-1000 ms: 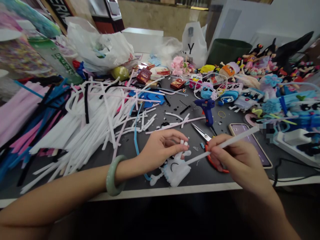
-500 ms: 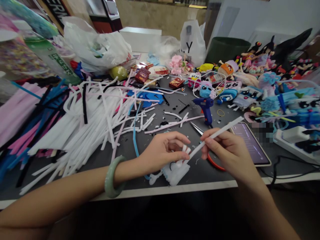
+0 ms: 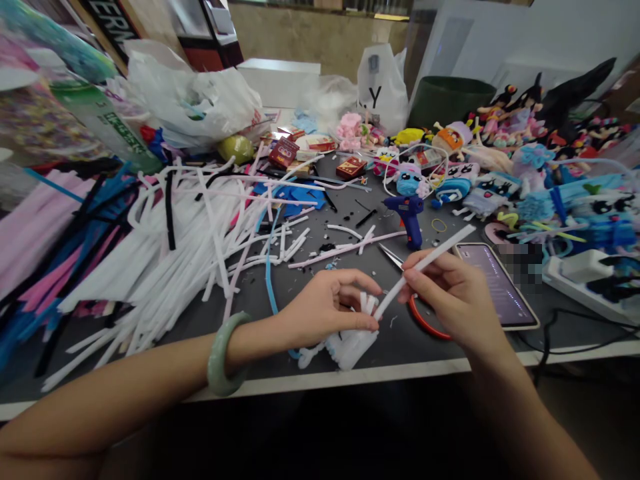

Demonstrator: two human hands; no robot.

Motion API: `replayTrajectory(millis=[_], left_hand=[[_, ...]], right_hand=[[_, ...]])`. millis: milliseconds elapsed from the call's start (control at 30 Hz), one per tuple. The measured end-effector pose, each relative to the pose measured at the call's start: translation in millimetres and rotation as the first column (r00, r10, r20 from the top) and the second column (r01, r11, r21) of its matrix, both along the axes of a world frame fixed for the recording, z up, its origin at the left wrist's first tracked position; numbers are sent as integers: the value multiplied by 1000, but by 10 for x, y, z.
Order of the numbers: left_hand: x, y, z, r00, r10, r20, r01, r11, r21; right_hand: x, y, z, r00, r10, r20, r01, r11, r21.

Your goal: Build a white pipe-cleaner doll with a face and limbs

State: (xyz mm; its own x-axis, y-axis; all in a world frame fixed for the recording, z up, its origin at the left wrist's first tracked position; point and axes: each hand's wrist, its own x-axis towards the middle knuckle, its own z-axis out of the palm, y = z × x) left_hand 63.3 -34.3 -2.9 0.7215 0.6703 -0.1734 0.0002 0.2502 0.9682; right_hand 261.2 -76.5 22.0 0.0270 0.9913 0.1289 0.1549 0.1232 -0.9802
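My left hand [image 3: 336,301], a green bangle [image 3: 226,353] on its wrist, pinches the top of a small white and pale-blue pipe-cleaner figure [image 3: 353,348] at the table's front edge. Short white ends stick up between its thumb and fingers. Between the thumb and fingers of my right hand [image 3: 447,287] is a long white pipe cleaner [image 3: 436,256], slanting up to the right. Its lower end meets the figure beside my left fingertips; whether it is joined there I cannot tell. Partly behind my right hand lie red-handled scissors [image 3: 425,320], their blades pointing up left.
White pipe cleaners [image 3: 165,260] heap on the left. A blue glue gun [image 3: 407,217] stands beyond my hands. To the right are a phone [image 3: 495,287], a power strip [image 3: 575,280] with cables, and finished plush-like figures [image 3: 490,193]. Plastic bags [image 3: 195,100] and small boxes sit behind.
The long white pipe cleaner has shifted slightly left and down with my right hand. My left hand keeps its pinch, and the short white ends show more clearly above it.
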Motion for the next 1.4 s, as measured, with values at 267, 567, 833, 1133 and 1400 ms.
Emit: replayTrajectory(millis=[267,567,833,1133,1400], left_hand=[[-8,-7,-17,1000,-28,1,28,1000,2],[-11,19,22,999,-35,-10,35,999,17],[-14,43,33,999,-5,-43,7,999,32],[-22,78,35,999,49,20,-50,998,31],[-12,100,27,993,97,71,-101,994,47]], right_hand=[[21,41,-129,982,-142,122,108,961,256],[206,107,-107,555,-280,783,-210,864,458],[106,59,-116,433,-542,720,-130,753,645],[-34,-69,-91,746,-242,620,-43,912,408],[-261,-120,-198,997,4,81,-3,1000,-12]])
